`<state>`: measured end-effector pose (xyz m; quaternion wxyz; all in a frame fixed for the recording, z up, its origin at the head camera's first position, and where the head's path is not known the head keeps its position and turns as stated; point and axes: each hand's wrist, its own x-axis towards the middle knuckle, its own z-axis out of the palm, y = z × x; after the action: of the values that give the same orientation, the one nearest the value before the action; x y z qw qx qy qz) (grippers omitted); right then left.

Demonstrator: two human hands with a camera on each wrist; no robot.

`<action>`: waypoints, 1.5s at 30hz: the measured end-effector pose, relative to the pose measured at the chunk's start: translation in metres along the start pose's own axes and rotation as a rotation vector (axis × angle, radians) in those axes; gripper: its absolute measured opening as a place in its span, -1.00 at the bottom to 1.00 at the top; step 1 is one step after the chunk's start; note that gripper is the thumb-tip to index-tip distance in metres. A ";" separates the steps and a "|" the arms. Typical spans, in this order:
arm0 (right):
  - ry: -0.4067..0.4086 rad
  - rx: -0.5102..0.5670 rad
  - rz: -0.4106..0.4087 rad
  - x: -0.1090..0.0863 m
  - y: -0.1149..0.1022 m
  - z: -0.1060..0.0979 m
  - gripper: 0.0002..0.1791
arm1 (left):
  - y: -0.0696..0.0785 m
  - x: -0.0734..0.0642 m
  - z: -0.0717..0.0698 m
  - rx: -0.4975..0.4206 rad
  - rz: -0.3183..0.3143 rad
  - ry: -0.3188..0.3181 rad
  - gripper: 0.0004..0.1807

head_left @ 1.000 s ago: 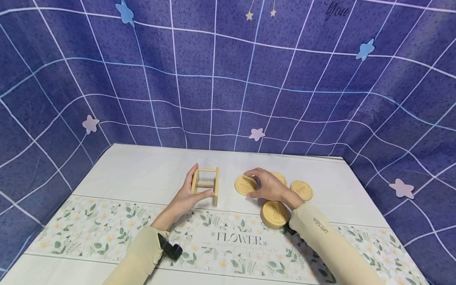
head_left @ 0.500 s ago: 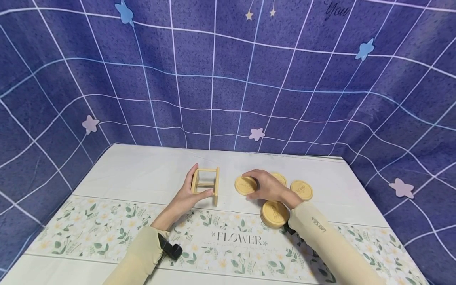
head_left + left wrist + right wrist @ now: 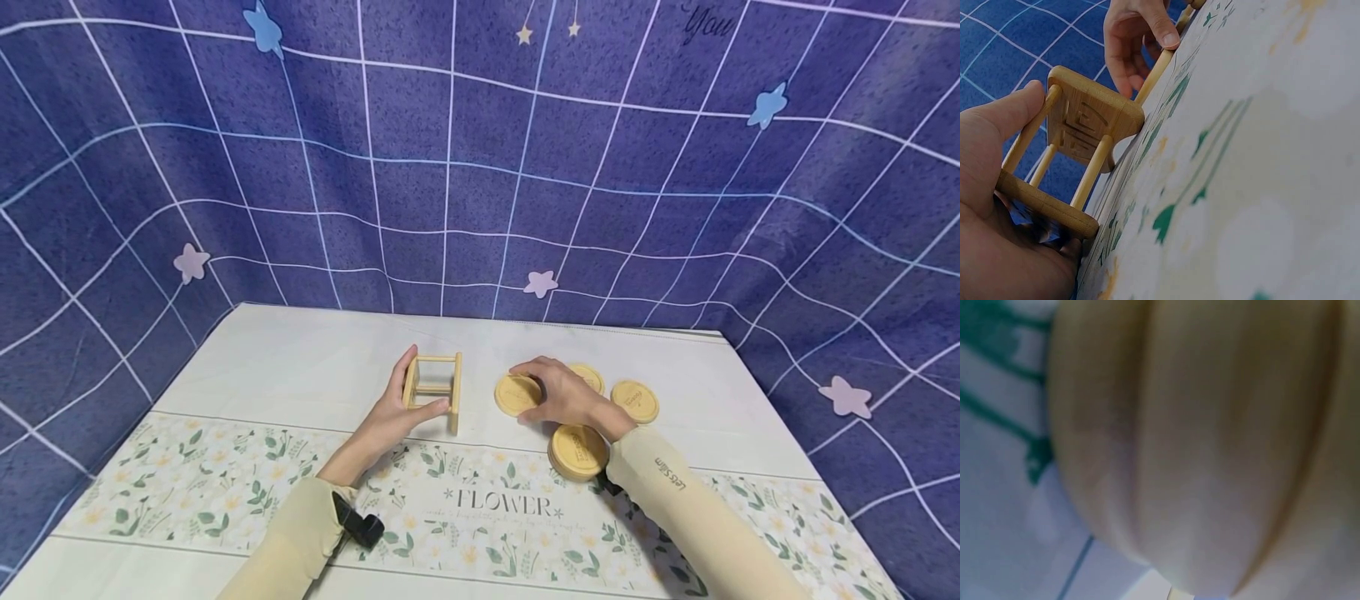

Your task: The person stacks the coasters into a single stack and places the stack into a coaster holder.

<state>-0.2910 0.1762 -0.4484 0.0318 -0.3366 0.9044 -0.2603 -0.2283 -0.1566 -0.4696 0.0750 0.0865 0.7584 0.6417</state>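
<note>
In the head view, my left hand (image 3: 393, 408) grips a small wooden coaster rack (image 3: 455, 392), its two end plates joined by rods. The left wrist view shows lettering carved into the rack's end plate (image 3: 1085, 119), with my left thumb and fingers around the other end. Right of the rack, my right hand (image 3: 562, 392) holds a round wooden coaster (image 3: 516, 395) by its edge, thumb on the near side and fingers on the far side. That coaster lies low at the white cloth; whether it touches is unclear.
Behind and beside my right hand lie two more coasters, one partly hidden (image 3: 588, 377) and one uncovered (image 3: 635, 402). A stack of coasters (image 3: 577, 452) stands beneath my right wrist, blurred and close in the right wrist view. A blue gridded curtain (image 3: 480, 167) backs the table.
My right hand has shifted very slightly left around the coaster. My left hand and the rack look unmoved.
</note>
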 end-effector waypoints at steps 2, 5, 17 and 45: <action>0.001 -0.002 0.006 0.000 -0.001 0.000 -0.12 | -0.001 0.001 0.000 0.007 0.000 0.001 0.30; -0.001 0.000 0.017 0.000 -0.001 0.000 -0.11 | -0.002 0.001 0.000 0.016 0.000 0.005 0.30; -0.007 -0.010 0.058 -0.001 -0.001 0.001 -0.08 | -0.002 0.000 0.001 0.033 0.010 0.019 0.35; 0.025 0.080 0.151 -0.002 -0.005 -0.001 -0.11 | -0.005 0.002 0.000 0.029 -0.008 0.026 0.31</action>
<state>-0.2868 0.1755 -0.4454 0.0533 -0.2624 0.9165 -0.2972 -0.2308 -0.1570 -0.4744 0.0666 0.0762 0.7687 0.6315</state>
